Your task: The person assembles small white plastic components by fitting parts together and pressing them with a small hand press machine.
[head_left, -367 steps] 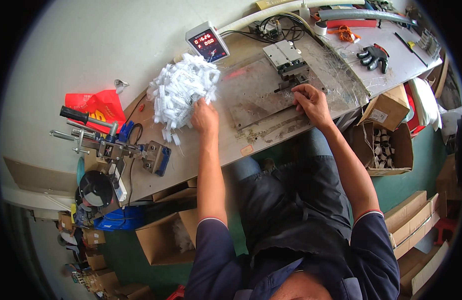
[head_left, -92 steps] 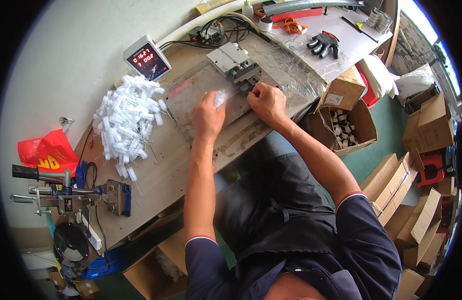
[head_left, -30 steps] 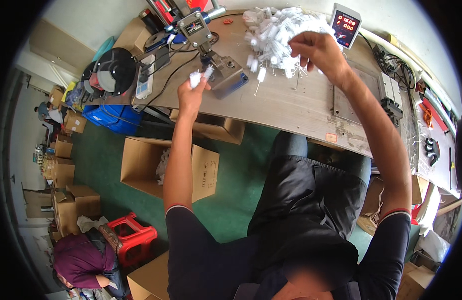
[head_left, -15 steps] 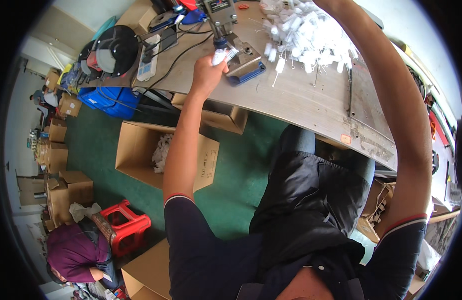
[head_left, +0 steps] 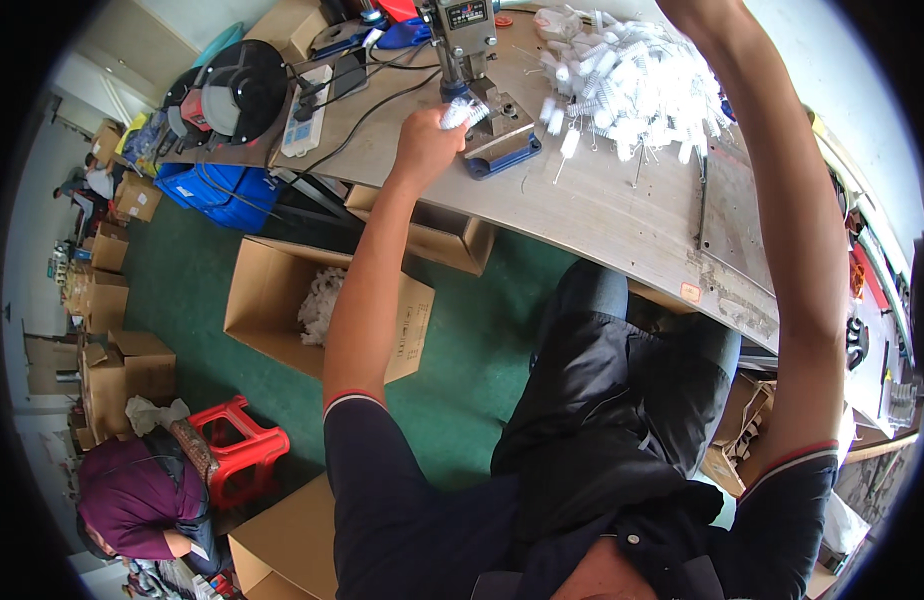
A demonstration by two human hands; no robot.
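My left hand (head_left: 428,148) is closed around a small white ribbed plastic piece (head_left: 463,113), held under the ram of a bench press (head_left: 466,35). The piece is at the edge of the press's metal base block (head_left: 499,125), which has a blue foot. My right hand (head_left: 704,14) is at the top edge of the view, beyond the pile; its fingers are cut off, so what it touches is hidden. A large pile of similar white pieces (head_left: 632,85), some with thin wire rods sticking out, lies on the table (head_left: 582,195) to the right of the press.
A power strip (head_left: 305,115) with cables and a round black machine (head_left: 232,92) sit left of the press. Below the table edge, an open cardboard box (head_left: 272,290) holds white pieces. A blue bin (head_left: 217,192), a red stool (head_left: 250,450) and a seated person (head_left: 142,495) are at left.
The whole view has shifted slightly, with the press and pile appearing a little lower and further right. My left hand stays at the press with the white piece; my right arm remains raised.
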